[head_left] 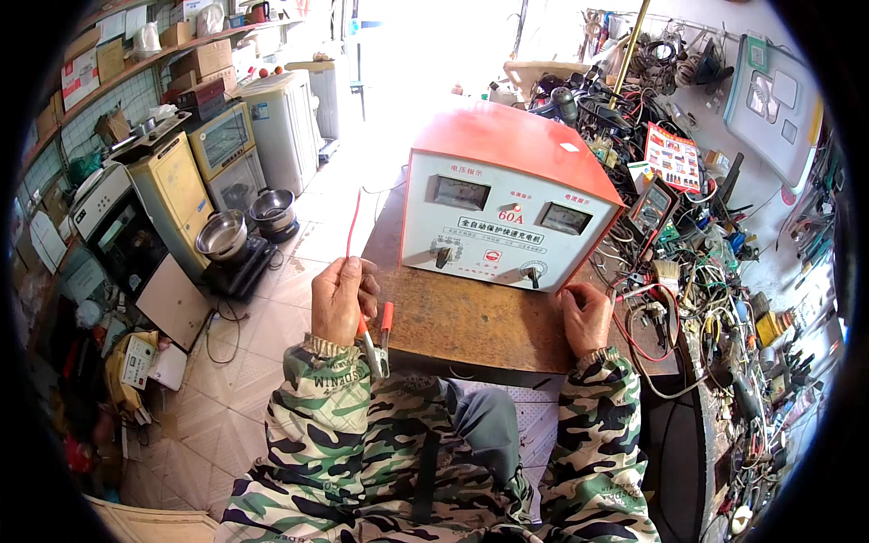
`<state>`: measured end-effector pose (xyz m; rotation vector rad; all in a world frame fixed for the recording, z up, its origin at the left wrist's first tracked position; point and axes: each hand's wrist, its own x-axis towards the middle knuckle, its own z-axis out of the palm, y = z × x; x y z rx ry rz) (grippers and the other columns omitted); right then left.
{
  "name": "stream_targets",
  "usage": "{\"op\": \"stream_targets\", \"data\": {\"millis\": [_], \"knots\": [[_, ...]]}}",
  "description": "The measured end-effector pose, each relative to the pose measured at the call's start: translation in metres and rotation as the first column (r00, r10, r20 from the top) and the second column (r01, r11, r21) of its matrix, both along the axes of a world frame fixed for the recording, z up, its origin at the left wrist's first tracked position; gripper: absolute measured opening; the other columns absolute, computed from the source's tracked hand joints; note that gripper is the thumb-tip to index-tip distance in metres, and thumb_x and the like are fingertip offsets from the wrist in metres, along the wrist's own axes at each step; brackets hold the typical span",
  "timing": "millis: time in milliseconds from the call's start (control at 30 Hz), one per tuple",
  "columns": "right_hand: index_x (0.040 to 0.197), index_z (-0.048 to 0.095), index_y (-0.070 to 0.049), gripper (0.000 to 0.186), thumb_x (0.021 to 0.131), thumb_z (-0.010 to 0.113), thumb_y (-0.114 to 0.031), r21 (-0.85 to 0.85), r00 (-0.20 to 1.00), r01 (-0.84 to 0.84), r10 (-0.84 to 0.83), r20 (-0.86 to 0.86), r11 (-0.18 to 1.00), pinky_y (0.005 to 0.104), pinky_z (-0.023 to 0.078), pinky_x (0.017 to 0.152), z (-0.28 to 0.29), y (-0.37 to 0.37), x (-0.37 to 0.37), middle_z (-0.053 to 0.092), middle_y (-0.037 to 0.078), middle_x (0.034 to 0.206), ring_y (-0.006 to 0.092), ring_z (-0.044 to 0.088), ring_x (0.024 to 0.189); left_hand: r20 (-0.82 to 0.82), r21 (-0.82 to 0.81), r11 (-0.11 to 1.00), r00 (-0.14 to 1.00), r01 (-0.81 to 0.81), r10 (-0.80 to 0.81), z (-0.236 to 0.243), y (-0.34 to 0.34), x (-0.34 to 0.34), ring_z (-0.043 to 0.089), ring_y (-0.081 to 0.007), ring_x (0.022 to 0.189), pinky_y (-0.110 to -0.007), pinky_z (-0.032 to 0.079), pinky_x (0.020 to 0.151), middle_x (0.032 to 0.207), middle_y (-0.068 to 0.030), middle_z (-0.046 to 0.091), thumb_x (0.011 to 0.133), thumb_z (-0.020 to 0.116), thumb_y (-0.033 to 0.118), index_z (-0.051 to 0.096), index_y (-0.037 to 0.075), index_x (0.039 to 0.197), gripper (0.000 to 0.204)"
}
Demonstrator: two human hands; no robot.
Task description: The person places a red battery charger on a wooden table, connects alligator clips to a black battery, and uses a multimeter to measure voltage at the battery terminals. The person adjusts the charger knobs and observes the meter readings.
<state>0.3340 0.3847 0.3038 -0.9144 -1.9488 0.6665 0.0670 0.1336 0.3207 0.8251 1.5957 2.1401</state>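
A battery charger with a red top and white front panel stands on a worn brown wooden table. Its front carries two needle meters, a small red light and two black knobs. To its left, my left hand is closed on a red cable, pinched between thumb and fingers. Below that hand hangs a metal alligator clip with red handle sleeves. My right hand rests on the table by the charger's lower right corner. Its fingers are curled, and what they may hold is hidden.
Tangled cables, tools and parts crowd the right side, with a red-and-black wire loop beside my right hand. Old appliances line the left wall. Two metal pots sit on burners, and a loose cord lies on the tiled floor.
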Motion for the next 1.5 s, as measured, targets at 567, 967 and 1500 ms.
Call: {"op": "stream_targets", "data": {"millis": [567, 967, 1500], "knots": [[0.089, 0.073, 0.003, 0.017, 0.087, 0.068, -0.013, 0.018, 1.0, 0.001, -0.001, -0.007, 1.0, 0.0325, 0.054, 0.07, 0.002, -0.003, 0.003, 0.073, 0.015, 0.076, 0.0202, 0.072, 0.072, -0.011, -0.016, 1.0, 1.0, 0.0, 0.0, 0.004, -0.002, 0.002, 0.051, -0.0087, 0.046, -0.022, 0.038, 0.044, 0.071, -0.0049, 0.059, 0.107, 0.047, 0.03, 0.061, -0.001, 0.096, 0.037], [0.097, 0.072, 0.003, 0.021, 0.089, 0.066, -0.015, 0.048, 0.998, -0.044, 0.042, 0.038, 0.998, 0.0361, 0.054, 0.072, 0.003, -0.006, 0.0, 0.072, 0.02, 0.083, 0.028, 0.073, 0.077, -0.076, -0.135, 0.991, 0.997, -0.015, 0.005, 0.008, 0.005, 0.001, 0.052, -0.009, 0.049, -0.022, 0.041, 0.045, 0.084, -0.006, 0.063, 0.104, 0.053, 0.019, 0.063, -0.001, 0.103, 0.022], [0.093, 0.067, 0.001, 0.019, 0.092, 0.06, -0.017, 0.265, 0.983, -0.043, -0.007, 0.183, 0.963, 0.0525, 0.05, 0.076, -0.001, -0.001, -0.007, 0.067, 0.025, 0.091, 0.0463, 0.064, 0.087, -0.543, -0.492, 0.853, 0.827, -0.173, -0.146, 0.017, 0.044, -0.019, 0.065, -0.0188, 0.05, -0.035, 0.051, 0.054, 0.059, -0.0117, 0.063, 0.095, 0.063, 0.02, 0.069, -0.005, 0.092, 0.025]]}}
